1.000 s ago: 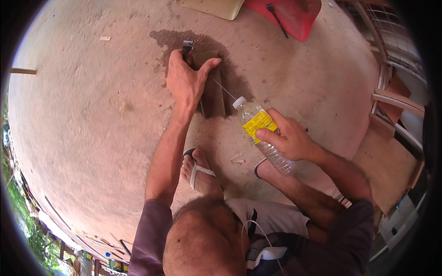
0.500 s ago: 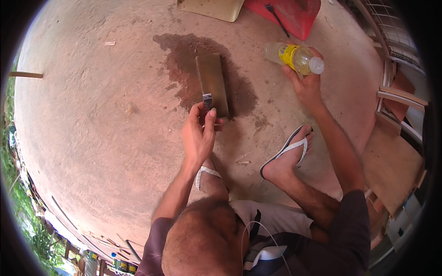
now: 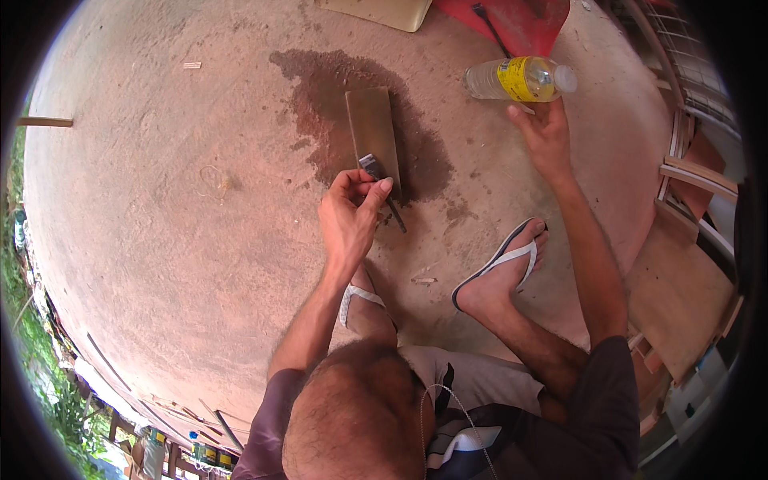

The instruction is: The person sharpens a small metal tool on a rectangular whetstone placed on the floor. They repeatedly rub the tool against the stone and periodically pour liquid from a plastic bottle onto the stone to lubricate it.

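1. Tool (image 3: 371, 166), metal-ended, dark-handled. Pinched between thumb and fingers of the left hand (image 3: 352, 212); head over the near part of the block, handle slanting out past the near end. Possible fault: twisting in the light pinch, caused by wet fingers or a narrow handle. Sharpness of the edge: cannot tell.

2. Block (image 3: 372, 120), flat, oblong. Lies on the floor (image 3: 240, 264), upon the wet patch, in front of the person. No hand clamps it down. Possible fault: sliding or pivoting under a push, caused by water beneath it.

3. Wet patch (image 3: 324, 120), dark, irregular, spread around the block. Possible fault: grit carried onto the block's face, caused by loose dirt mixing with water.

4. Bottle (image 3: 482, 82), clear, yellow label, white cap. At the right hand (image 3: 550, 140), thumb set apart from the fingers; fingers partly hidden, so firmness of hold cannot be told. Possible fault: tipping, rolling or leaking, caused by an uneven release or a loose cap.

5. Stick (image 3: 492, 30), dark, on the red sheet (image 3: 532, 28). In view its near end meets the bottle. Possible fault: the bottle knocked off balance by contact.
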The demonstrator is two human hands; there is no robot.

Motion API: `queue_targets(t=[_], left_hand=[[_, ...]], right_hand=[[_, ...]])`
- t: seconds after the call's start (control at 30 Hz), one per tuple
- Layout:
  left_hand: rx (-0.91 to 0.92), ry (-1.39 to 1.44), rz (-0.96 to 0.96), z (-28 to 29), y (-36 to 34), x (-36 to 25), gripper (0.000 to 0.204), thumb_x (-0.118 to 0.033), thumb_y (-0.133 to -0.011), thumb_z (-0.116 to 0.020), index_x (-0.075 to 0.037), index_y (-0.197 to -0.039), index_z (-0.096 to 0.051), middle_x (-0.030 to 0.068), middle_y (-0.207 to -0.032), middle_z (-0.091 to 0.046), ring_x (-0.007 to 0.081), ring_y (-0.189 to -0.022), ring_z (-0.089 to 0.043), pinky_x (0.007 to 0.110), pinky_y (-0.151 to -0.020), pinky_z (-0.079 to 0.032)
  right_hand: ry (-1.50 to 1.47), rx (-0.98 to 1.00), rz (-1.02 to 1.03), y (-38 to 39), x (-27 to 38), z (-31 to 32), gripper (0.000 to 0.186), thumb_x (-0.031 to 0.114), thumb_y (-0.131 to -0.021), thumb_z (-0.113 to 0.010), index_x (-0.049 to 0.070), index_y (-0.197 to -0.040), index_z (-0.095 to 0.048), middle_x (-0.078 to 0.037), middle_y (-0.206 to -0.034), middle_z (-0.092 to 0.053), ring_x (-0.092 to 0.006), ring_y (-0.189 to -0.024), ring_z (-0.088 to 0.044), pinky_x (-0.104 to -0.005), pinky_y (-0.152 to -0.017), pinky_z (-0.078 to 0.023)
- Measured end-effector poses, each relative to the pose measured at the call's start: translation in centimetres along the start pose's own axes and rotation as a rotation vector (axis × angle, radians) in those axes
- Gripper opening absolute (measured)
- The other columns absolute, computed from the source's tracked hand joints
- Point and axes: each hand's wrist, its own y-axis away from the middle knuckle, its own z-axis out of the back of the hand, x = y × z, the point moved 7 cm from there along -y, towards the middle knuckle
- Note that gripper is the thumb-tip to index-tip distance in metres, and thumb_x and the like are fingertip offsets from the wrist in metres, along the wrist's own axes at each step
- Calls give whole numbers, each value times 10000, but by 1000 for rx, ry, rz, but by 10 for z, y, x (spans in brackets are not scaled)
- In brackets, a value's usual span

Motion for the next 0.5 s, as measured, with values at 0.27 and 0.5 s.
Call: queue_targets(t=[0.27, 0.5], left_hand=[[35, 170, 7, -13, -2, -3, 296, -227, -1026, -826, 7, -1167, -710, 58, -974, -791, 112, -839, -737, 280, -697, -599], [-82, 83, -144, -2, -10, -14, 169, -166, -1041, -790, -27, -1137, -798, 58, -941, -772, 112, -774, -725, 291, -683, -597]], right_hand=[[31, 356, -269, 118, 32, -111, 372, 261, -1088, -702, 15, -1307, -530, -143, -1018, -729, -215, -881, -736, -372, -731, -584], [-85, 457, -385, 107, 35, -155, 220, 103, -1130, -555, 7, -1328, -551, -97, -881, -715, -159, -710, -688, -345, -663, -565]])
